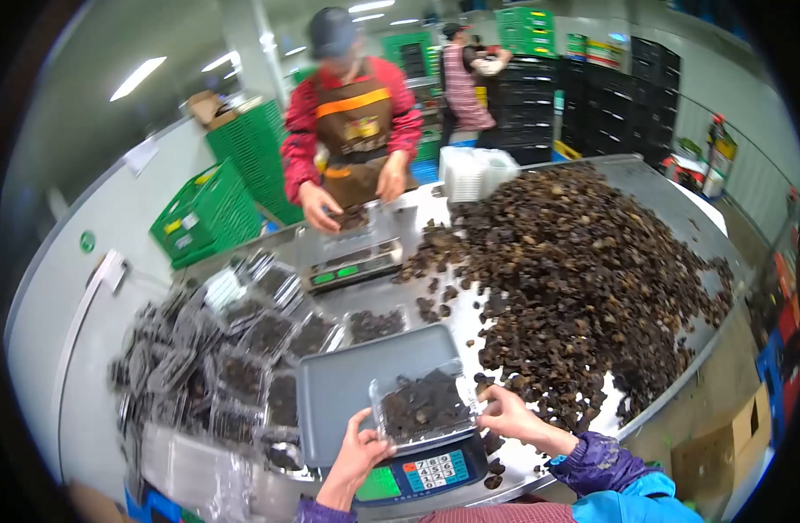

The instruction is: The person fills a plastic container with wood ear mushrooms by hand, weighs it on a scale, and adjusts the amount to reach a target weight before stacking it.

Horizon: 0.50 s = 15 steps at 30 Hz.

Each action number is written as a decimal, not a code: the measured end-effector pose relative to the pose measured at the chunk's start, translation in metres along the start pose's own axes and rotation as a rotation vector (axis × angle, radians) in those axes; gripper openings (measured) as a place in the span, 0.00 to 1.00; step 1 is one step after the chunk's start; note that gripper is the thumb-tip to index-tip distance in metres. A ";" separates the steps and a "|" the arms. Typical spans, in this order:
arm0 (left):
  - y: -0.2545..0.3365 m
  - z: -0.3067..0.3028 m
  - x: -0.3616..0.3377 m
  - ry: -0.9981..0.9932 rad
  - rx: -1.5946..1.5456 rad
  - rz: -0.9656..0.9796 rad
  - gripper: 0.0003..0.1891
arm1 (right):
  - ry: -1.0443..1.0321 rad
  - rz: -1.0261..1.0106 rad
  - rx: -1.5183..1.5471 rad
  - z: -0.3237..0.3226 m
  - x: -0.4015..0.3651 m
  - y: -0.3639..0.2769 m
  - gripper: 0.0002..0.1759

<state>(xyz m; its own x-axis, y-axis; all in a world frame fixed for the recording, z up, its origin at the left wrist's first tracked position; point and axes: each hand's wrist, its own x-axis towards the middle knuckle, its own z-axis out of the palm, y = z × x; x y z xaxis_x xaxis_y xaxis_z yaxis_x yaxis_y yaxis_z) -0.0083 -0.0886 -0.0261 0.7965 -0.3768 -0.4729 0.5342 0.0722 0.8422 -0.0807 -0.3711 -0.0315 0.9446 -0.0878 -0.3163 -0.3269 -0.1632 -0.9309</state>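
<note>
A clear plastic tray of dark brown pieces [424, 403] is held between my two hands, over the front right of a grey scale platform [334, 383]. My left hand [361, 455] grips the tray's lower left corner. At its right edge, my right hand [511, 417] pinches the rim. Below the tray, the scale's keypad [435, 472] and lit green display [378, 485] show. A large heap of dark pieces [583, 270] covers the right side of the metal table.
Many filled clear trays [243, 370] are piled left. Across the table a co-worker [352, 122] handles a tray at a second scale [352, 266]. Empty trays [476, 173] stand stacked at the back. Green crates [210, 213] stand back left; another person [465, 87] is beside black crates [524, 109].
</note>
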 end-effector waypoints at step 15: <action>0.131 -0.155 0.020 0.269 -0.331 0.615 0.18 | -0.046 0.060 0.102 -0.010 -0.014 -0.010 0.14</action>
<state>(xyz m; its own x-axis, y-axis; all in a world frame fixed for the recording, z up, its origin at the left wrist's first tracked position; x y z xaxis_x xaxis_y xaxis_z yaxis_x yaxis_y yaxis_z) 0.1221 0.0565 0.0346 0.9981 0.0570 -0.0243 -0.0066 0.4874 0.8732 -0.0907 -0.3780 -0.0160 0.9246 -0.0484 -0.3779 -0.3803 -0.0582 -0.9230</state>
